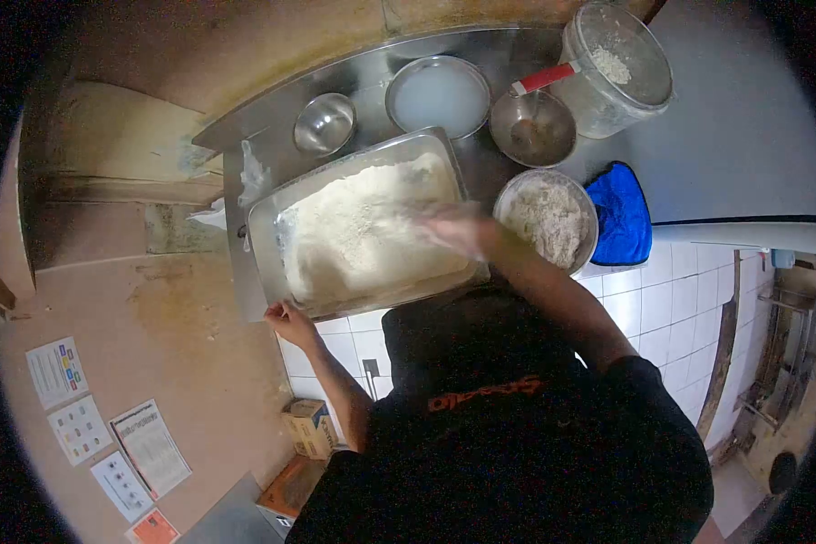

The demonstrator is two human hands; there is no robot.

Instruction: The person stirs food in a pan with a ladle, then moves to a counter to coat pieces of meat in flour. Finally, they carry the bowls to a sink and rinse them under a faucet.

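A large clear rectangular tub [451, 150] holds a broad heap of white flour-like powder [363, 218]. At its near left corner my left hand [288, 324] has its fingers curled closed on the rim. My right hand [451, 227] is over the right side of the powder, smeared by motion and dusted white. Its fingers are too blurred to show whether it holds anything. Close to my right forearm stands a bowl [592, 204] with pale, lumpy, coated pieces [546, 220].
Along the back of the steel counter [372, 77] are a small metal bowl [325, 124], a pan of cloudy liquid [440, 97], and a metal bowl [533, 136] beneath a red handle [544, 79]. A white-dusted bucket [607, 109] and blue cloth [620, 213] are at right.
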